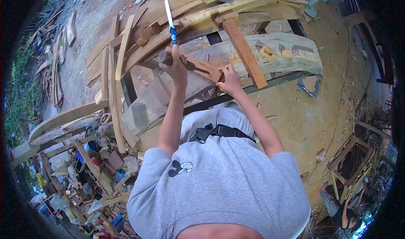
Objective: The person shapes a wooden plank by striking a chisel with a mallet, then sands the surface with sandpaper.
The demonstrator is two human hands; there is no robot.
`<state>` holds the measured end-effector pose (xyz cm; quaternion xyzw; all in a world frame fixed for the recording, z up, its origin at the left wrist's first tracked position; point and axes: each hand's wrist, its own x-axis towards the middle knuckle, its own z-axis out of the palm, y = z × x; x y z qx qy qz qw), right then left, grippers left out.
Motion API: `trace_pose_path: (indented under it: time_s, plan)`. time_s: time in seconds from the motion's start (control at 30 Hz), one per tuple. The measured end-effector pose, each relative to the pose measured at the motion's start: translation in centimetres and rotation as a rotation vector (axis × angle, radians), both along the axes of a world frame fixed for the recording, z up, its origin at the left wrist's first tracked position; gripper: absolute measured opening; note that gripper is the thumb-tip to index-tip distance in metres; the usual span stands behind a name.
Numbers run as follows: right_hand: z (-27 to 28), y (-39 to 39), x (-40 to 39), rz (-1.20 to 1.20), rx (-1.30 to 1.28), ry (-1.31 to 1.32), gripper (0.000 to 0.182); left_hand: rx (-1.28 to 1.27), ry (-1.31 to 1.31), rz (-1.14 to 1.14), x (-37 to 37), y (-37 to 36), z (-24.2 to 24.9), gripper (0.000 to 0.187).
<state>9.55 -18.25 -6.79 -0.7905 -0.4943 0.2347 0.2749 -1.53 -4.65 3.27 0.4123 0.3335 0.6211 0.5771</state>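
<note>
My left hand (176, 72) is closed, raised over the bench. From its top points a blue-handled tool (173, 33) with a long, narrow, bright blade, directed away from me; I cannot make out its exact kind. Against the same hand is the round end of a dark wooden piece (165, 58), partly hidden by the fingers. My right hand (230, 82) is bent over the end of a reddish-brown wooden piece (209, 71) with a cut slot, fingers pressed on it. This piece lies across a broad, weathered plank (194, 85) in front of me.
A thick reddish beam (244, 55) slants across the planks beside my right hand. Small wood offcuts (266, 52) and shavings lie near it. Another blue tool (304, 90) is at the right. Long curved boards (156, 55) are stacked ahead. Mixed clutter (97, 167) fills the lower left.
</note>
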Motion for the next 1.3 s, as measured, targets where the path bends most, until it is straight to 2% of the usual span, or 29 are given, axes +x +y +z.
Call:
trace_pose_path:
  time_s: [0.07,0.47,0.57,1.3]
  plan:
    - [-0.4,-0.2,-0.2,-0.012,0.059,-0.087,0.054,0.011,0.008,0.007,-0.2,0.0,-0.2,0.023]
    - [-0.3,-0.4,-0.3,-0.003,0.114,-0.074,0.054,-0.075,0.008,0.141,0.6,-0.8,0.4,0.022]
    - [-0.5,-0.4,-0.3,-0.003,0.119,-0.07,0.054,0.003,-0.018,0.09,0.3,-1.1,0.0,0.023]
    - [-0.8,-0.4,-0.2,-0.009,0.137,-0.069,0.054,-0.025,-0.069,0.102,0.5,-1.7,-0.6,0.025]
